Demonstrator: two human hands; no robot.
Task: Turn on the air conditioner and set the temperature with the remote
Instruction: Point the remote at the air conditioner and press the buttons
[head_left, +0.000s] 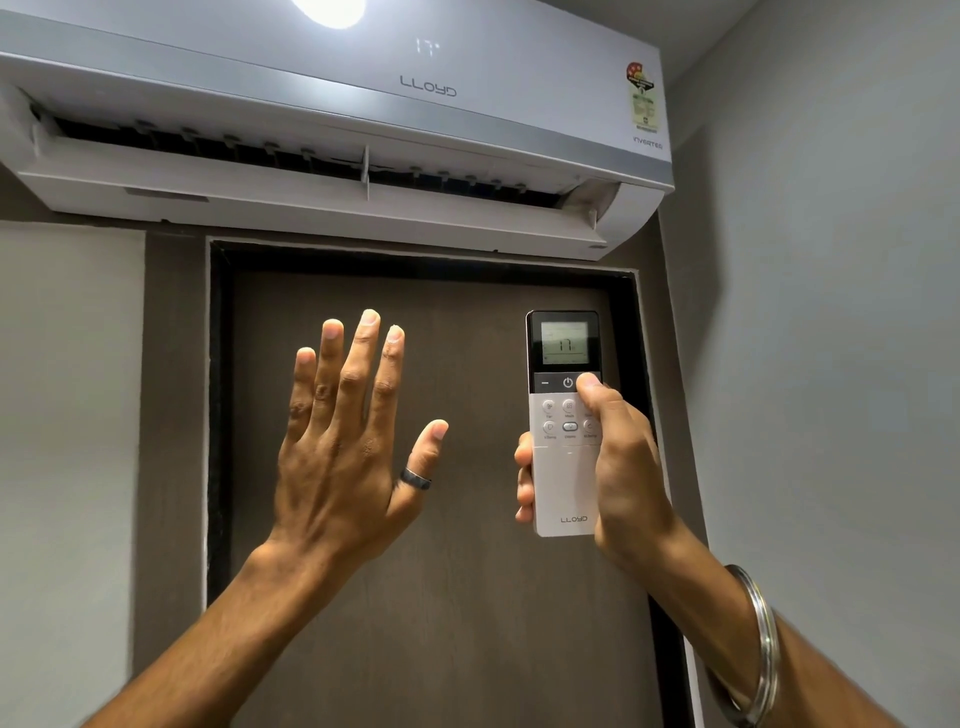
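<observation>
A white Lloyd air conditioner (332, 130) hangs on the wall above a door, its flap open and a faint 17 lit on its front panel. My right hand (618, 467) holds a white and black remote (563, 483) upright, pointed at the unit. The thumb rests on the black button strip, right of the power button. The remote's small screen (565, 343) reads 17. My left hand (348, 447) is raised flat below the vent, fingers spread, palm away from me, holding nothing. It wears a dark ring on the thumb.
A dark brown door (441, 597) in a black frame fills the middle. Grey walls stand left and right, with a corner close on the right. A bright ceiling light (330, 10) glares above the unit. A metal bangle (761, 644) circles my right wrist.
</observation>
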